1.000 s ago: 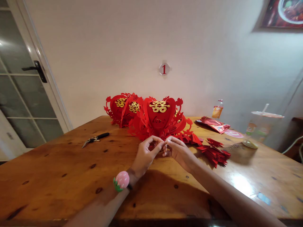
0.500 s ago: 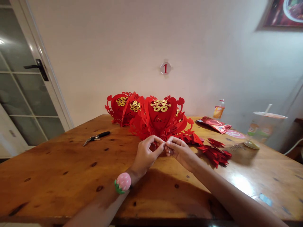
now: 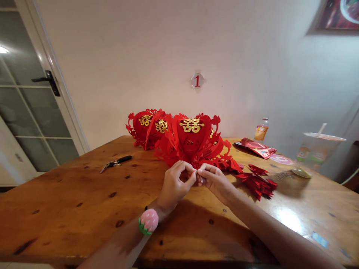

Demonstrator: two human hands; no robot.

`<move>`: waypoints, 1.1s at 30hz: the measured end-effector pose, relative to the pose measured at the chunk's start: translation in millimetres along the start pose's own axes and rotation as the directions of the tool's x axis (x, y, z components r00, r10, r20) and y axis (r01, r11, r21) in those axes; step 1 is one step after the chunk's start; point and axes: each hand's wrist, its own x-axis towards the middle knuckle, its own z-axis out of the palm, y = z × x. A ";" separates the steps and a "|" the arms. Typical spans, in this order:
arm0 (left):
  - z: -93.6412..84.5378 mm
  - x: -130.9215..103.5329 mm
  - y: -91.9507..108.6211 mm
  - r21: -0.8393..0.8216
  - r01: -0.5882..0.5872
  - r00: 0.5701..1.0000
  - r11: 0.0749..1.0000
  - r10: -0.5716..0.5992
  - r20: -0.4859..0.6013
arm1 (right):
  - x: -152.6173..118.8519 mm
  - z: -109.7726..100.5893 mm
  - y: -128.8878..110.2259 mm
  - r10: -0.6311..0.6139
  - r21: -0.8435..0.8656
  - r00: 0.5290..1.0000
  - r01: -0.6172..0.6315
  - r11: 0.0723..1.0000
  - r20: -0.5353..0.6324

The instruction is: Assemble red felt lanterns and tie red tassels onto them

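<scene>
Though the view has swung slightly left over the last second, the hands have hardly shifted: left hand (image 3: 176, 182) and right hand (image 3: 218, 183) meet at pinched fingertips, so the fine fingerwork seems unfinished. Whether anything sits between them I cannot tell. Just beyond them stands the red paper lantern (image 3: 191, 141); folded red pieces (image 3: 258, 183) lie right of the right hand.
</scene>
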 end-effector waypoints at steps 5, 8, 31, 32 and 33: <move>0.9 -1.6 1.3 0.034 -0.007 1.000 0.999 0.007 -0.008 | -0.1 2.4 -0.9 -0.002 -0.003 1.000 0.002 1.000 -0.001; 2.7 -3.0 2.4 -0.077 0.086 0.996 0.993 -0.085 0.020 | -0.9 5.7 -3.3 -0.011 -0.007 1.000 0.011 1.000 -0.010; 2.8 -4.7 0.6 0.133 -0.066 0.997 0.989 0.070 -0.025 | -1.1 7.5 -2.2 0.016 0.040 1.000 -0.015 0.999 -0.017; 2.7 -4.7 0.4 0.148 -0.076 0.996 0.986 0.081 -0.030 | -0.7 7.0 -1.6 0.017 0.044 1.000 -0.016 0.999 -0.013; 2.6 -4.6 0.2 0.163 -0.084 0.995 0.983 0.091 -0.032 | -0.4 6.5 -0.9 0.018 0.048 1.000 -0.017 0.999 -0.010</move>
